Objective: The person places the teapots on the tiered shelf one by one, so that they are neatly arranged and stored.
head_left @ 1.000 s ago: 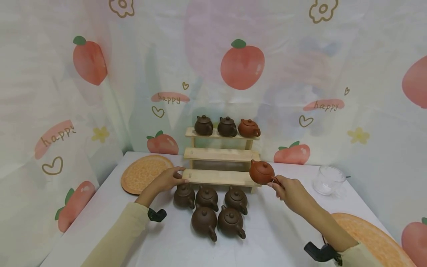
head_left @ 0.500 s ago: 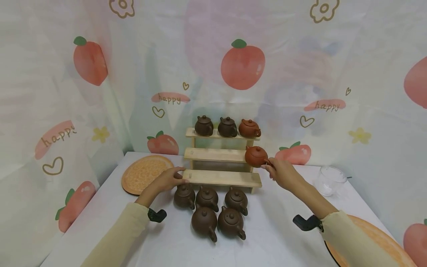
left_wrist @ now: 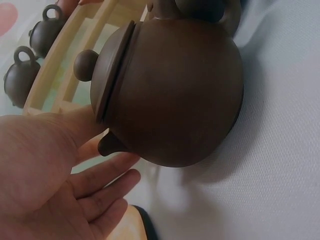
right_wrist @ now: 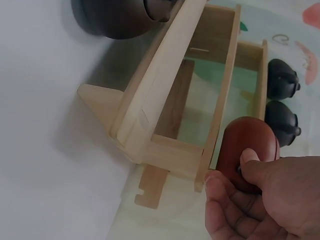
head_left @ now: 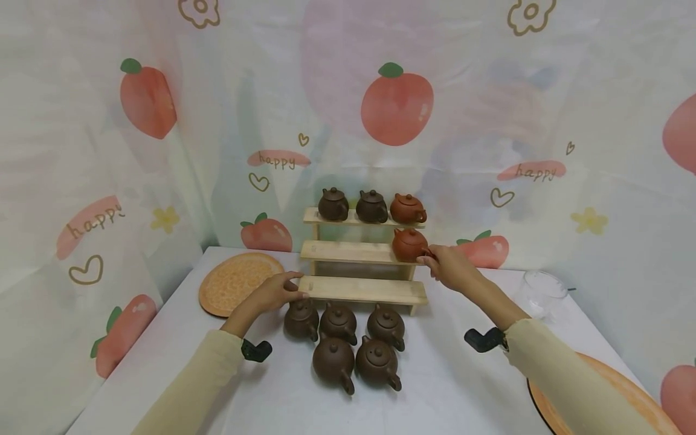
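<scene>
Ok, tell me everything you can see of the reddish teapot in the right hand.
The reddish teapot is small and round, in matte red-brown clay, with a lid and knob on top. It is upright at the right end of the middle step of the wooden stand, directly below another reddish pot on the top step. The right hand holds it by the handle side, thumb on the body in the right wrist view. Whether it rests fully on the step is unclear.

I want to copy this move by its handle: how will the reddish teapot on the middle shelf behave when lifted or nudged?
The reddish teapot looks like hard fired clay: rigid, probably breakable if dropped. Its loose-looking lid could slip if tilted. It sits near the end of the shelf, so a sideways nudge from the right hand might push it off.
</scene>
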Available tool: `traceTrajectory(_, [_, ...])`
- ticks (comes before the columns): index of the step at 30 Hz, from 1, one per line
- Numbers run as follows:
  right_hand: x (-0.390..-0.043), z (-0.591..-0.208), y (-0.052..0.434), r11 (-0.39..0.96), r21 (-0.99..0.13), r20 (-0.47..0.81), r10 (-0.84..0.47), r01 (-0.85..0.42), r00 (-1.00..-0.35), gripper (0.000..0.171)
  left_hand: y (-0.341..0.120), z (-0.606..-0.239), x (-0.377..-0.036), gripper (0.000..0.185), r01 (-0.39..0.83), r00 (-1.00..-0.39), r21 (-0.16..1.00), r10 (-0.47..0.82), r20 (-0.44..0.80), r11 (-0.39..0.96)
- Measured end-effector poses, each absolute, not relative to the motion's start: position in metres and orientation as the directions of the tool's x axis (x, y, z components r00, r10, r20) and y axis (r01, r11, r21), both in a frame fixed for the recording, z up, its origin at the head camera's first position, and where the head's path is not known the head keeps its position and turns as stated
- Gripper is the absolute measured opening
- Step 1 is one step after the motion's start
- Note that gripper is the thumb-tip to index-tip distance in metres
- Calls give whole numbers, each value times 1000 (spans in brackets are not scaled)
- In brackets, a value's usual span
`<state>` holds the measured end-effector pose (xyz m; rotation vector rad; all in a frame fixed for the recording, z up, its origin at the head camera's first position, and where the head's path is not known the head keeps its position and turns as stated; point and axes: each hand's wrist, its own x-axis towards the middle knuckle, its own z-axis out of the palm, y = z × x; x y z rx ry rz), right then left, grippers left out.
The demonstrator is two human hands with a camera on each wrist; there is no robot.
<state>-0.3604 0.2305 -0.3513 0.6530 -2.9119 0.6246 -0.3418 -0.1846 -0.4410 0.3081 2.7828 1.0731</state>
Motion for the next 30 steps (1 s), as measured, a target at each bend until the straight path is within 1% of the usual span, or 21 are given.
traceTrajectory(13, [-364, -349, 226, 834, -365, 135, -392, -413, -910, 26, -184, -440, -341, 67, 129, -968, 679, 239, -71, 723])
traceTrajectory(18, [-365, -348, 226, 833, -362, 138, -397, -419, -908, 28, -184, -440, -341, 66, 133, -968, 676, 243, -70, 725])
traceTrajectory(30, [-369, -351, 227, 842, -386, 94, -372, -378, -924, 28, -185, -438, -341, 67, 150, -965, 676, 257, -60, 721])
